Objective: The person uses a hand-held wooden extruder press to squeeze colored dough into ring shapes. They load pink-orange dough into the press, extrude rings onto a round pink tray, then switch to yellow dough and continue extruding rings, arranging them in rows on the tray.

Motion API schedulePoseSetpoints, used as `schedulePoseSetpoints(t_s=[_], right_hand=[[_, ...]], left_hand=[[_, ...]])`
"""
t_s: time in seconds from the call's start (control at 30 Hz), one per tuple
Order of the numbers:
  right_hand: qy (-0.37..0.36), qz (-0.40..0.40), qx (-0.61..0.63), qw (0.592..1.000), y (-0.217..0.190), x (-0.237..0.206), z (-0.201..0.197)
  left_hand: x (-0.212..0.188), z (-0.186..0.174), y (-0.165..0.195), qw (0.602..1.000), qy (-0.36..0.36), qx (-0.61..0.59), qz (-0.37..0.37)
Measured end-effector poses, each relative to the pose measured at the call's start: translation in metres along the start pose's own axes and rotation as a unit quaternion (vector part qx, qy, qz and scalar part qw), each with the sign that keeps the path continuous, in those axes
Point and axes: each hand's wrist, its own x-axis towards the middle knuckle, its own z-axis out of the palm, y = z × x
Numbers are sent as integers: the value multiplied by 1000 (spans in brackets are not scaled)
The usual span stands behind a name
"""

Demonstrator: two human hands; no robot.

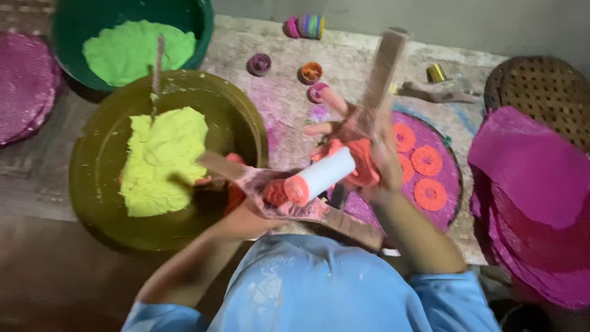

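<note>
- Right hand (pixel 369 144) grips a wooden-handled press tool (pixel 384 71) up in the air at centre; thumb and palm wrapped round the lower handle, two fingers sticking out straight to the left, all smeared with orange dough.
- White cylinder (pixel 322 173) of the press juts out near-left from the right hand, with an orange dough plug (pixel 284 192) at its near end.
- Left hand (pixel 246 218) is low at centre-left, mostly hidden under a second flat wooden lever (pixel 270 190) coated in orange; looks closed on it, exact grip cannot be told.
- Olive-brown basin (pixel 98 166) on the left holds a lump of yellow-green dough (pixel 163 160), with a wooden stick (pixel 157 67) standing in it.
- Green basin (pixel 203 24) far left holds lighter green dough (pixel 138 49).
- Round magenta mat (pixel 445 166) just right of the hands carries several orange spiral rounds (pixel 427 161).
- Stack of magenta mats (pixel 534 197) on the far right, woven basket (pixel 541 83) behind it.
- Another magenta stack (pixel 24 86) at the left edge.
- Small coloured press discs (pixel 311 72) lie on the stone surface (pixel 356 55) beyond the hands.
- Person's light blue shirt (pixel 313 289) fills the near edge.
</note>
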Motion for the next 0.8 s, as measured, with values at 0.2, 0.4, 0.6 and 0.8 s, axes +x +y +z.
schedulePoseSetpoints(t_s=[0.2,0.4,0.6,0.8], right_hand=[[-232,-200,-549,778,-56,-56,-18],[-195,-202,-546,789,-41,-95,-15],[-39,-118,-514,849,-49,-107,-50],[261,1,-394,881,-73,-110,-72]], left_hand=[[5,15,7,982,-26,185,-5],[21,42,-30,991,-117,29,-61],[59,31,-51,956,-254,0,-150],[31,-26,-35,963,-216,92,-134]])
